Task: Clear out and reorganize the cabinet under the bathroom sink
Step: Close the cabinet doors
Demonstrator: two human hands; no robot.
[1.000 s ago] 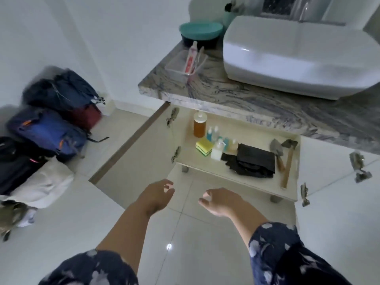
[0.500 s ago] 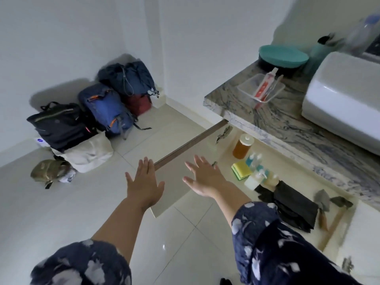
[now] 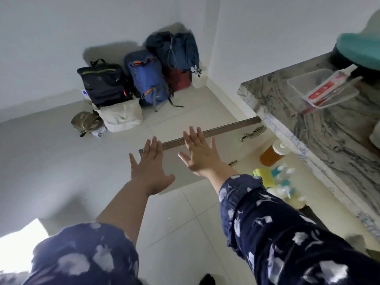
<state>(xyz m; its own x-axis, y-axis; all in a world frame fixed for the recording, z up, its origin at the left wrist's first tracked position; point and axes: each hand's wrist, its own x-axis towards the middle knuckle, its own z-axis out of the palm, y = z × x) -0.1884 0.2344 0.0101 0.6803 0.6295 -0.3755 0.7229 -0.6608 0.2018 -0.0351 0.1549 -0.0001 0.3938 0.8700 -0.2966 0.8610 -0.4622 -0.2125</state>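
My left hand (image 3: 148,169) and my right hand (image 3: 200,153) are stretched out flat in front of me, fingers spread, holding nothing. They hover over the open left cabinet door (image 3: 222,149), which swings out across the floor. Under the marble counter (image 3: 320,128) part of the cabinet shelf shows: an amber bottle with a white cap (image 3: 271,154), a yellow-green sponge (image 3: 263,175) and several small blue-capped bottles (image 3: 284,178). My right sleeve hides the remainder of the shelf.
Several backpacks (image 3: 147,79) and a white cloth bag (image 3: 120,115) are piled in the far corner. A clear tray with a toothpaste tube (image 3: 327,90) and a teal-lidded bowl (image 3: 362,48) sit on the counter. Pale tiled floor lies below my arms.
My view has swung left, away from the sink and cabinet toward the bags. Both hands went from loosely curled to flat with fingers spread and reached further forward.
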